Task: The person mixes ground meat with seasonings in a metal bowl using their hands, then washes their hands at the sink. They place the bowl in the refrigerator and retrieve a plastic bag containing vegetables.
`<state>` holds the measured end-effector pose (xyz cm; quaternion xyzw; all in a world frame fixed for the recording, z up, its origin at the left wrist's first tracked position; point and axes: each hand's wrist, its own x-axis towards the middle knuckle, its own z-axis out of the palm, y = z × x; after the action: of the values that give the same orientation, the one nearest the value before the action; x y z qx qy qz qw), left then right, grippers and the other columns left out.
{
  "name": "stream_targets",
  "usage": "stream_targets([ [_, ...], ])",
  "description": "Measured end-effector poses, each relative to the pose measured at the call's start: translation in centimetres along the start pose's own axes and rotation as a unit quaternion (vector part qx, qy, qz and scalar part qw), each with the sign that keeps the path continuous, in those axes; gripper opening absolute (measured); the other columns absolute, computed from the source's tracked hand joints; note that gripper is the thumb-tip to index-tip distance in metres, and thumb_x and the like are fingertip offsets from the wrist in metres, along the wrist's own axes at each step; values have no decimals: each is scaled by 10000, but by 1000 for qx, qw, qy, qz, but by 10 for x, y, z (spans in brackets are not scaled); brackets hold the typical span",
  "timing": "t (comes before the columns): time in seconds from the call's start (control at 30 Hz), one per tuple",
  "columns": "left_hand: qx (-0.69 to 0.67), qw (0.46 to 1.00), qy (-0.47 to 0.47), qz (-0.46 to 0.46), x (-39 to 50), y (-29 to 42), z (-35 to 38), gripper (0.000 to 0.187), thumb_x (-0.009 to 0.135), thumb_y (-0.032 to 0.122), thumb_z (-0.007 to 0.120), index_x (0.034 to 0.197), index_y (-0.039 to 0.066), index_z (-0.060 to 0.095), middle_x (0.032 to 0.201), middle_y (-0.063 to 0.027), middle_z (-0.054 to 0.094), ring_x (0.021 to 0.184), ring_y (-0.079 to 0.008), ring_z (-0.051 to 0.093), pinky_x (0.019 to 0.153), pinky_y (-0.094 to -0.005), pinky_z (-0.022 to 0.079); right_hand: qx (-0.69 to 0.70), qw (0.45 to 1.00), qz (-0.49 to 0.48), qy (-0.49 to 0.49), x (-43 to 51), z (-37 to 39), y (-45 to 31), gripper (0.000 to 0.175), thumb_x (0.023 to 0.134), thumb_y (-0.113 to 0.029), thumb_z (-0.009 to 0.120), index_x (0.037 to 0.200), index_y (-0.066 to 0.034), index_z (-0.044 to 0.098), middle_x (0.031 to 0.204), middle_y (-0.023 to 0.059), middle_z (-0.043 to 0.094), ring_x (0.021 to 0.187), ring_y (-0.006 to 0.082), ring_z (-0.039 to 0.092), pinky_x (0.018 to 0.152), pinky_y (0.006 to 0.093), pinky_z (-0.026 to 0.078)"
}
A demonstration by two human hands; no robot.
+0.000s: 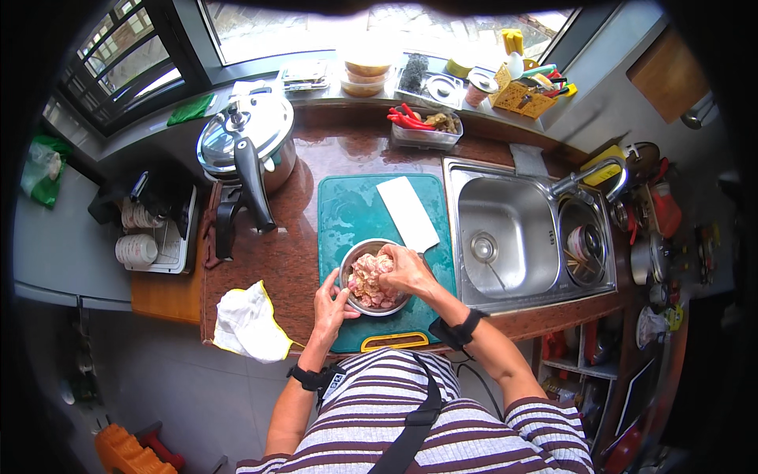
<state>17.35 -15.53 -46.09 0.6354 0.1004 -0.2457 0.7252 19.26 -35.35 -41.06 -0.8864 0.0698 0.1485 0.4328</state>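
A round metal bowl (386, 311) of raw chopped meat (366, 274) sits on the lower part of a green cutting board (346, 207). My left hand (333, 305) steadies the bowl at its left side, thumb by the rim and fingers against the outer wall. From the right, my right hand (407, 269) reaches over the rim, with its fingers bunched in the meat; the fingertips are partly hidden. Behind the bowl a cleaver (405, 207) lies flat on the board, its broad blade pointing away from me. My right hand covers part of its handle.
A steel sink (509, 237) adjoins the board on the right. At the left stand a pressure cooker (254, 136) and a white cloth (249, 320) at the counter's front edge. Toward the window is a plastic tub (423, 139) with red chillies (410, 118) and ginger (444, 122).
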Motion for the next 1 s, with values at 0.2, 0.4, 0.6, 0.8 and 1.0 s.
stream_targets([
  [0.2, 2, 1000, -2, -4, 0, 1, 2, 533, 873, 9, 499, 1367, -10, 299, 742, -53, 483, 505, -150, 595, 453, -251, 560, 9, 983, -171, 62, -16, 13, -5, 412, 667, -173, 694, 1017, 12, 579, 886, 204, 601, 840, 351, 601, 747, 407, 470],
  [0.4, -7, 1000, -10, -10, 0, 1, 1, 533, 873, 1, 486, 1371, -6, 298, 743, -47, 476, 506, -153, 594, 456, -252, 560, 9, 969, -228, 90, -19, 47, 2, 189, 798, -193, 627, 826, -5, 625, 829, 179, 588, 746, 380, 593, 623, 444, 467],
  [0.6, 16, 1000, -1, -14, 2, -3, 0, 536, 876, -15, 466, 1381, -7, 284, 750, -51, 483, 507, -153, 594, 454, -253, 557, -148, 966, -204, 55, -2, 66, 12, 145, 771, -167, 608, 775, -22, 601, 848, 164, 591, 762, 350, 603, 625, 448, 473],
  [0.8, 20, 1000, -15, -7, 11, -4, -2, 542, 879, -5, 472, 1383, -11, 274, 758, -61, 504, 503, -158, 596, 447, -257, 556, -224, 950, -210, 58, 10, 70, 5, 137, 765, -143, 585, 813, -14, 585, 863, 180, 594, 819, 360, 596, 653, 467, 465],
  [1.0, 1, 1000, -18, -6, 10, -2, -2, 543, 877, -3, 482, 1380, -16, 278, 738, -68, 507, 508, -164, 603, 442, -259, 557, -131, 974, -183, 20, -15, 44, 3, 198, 791, -116, 594, 976, -81, 654, 973, 158, 620, 860, 337, 614, 716, 416, 498],
])
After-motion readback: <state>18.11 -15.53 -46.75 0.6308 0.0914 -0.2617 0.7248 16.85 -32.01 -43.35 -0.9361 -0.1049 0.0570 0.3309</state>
